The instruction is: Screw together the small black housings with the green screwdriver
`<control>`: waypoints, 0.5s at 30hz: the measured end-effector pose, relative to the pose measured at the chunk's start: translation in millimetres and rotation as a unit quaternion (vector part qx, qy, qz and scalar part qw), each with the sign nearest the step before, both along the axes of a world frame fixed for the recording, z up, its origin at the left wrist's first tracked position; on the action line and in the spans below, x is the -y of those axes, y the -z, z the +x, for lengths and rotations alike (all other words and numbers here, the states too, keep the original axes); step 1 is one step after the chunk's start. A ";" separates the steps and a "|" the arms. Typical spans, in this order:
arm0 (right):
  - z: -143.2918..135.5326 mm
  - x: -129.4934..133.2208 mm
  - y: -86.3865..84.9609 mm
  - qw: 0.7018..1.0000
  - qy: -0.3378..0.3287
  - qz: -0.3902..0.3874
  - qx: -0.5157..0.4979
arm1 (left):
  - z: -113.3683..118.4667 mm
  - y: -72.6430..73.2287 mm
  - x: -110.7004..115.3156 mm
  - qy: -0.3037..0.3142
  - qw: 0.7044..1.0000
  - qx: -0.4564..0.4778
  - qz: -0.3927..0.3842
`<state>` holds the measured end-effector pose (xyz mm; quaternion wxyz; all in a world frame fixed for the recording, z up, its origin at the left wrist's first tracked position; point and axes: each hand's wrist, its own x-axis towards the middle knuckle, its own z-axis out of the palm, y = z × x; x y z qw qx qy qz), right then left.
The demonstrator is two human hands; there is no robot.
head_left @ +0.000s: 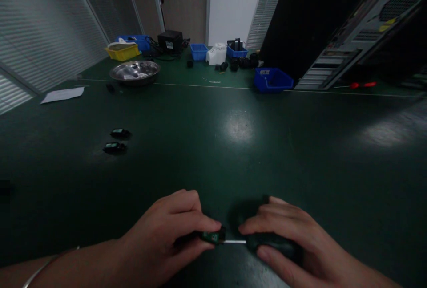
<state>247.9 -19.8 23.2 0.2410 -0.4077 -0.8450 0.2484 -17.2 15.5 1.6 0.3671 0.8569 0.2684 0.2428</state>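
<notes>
Near the front edge of the view, my left hand (pixel 173 230) pinches a small black block with a green circuit board (pixel 212 236) between thumb and fingers. My right hand (pixel 293 237) is wrapped round the dark handle of a screwdriver (pixel 276 244). Its thin metal shaft lies level and points left, with the tip against the right end of the block; whether it sits in a screw is hidden. To the left on the green table (pixel 207 145) lie two similar small black blocks, one (pixel 120 133) just behind the other (pixel 114 147).
At the back stand a metal bowl (pixel 135 79) of small parts, a yellow bin (pixel 123 53), a black box (pixel 170 40), blue bins (pixel 273 79) and a white plastic housing (pixel 216 54). Paper (pixel 62 95) lies at left. A red-handled tool (pixel 363 85) lies far right, near a tall rack.
</notes>
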 end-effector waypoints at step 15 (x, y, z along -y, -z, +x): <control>1.1 -1.0 -2.8 0.999 -0.014 -0.031 0.006 | -0.7 2.0 1.3 0.006 1.000 0.013 -0.003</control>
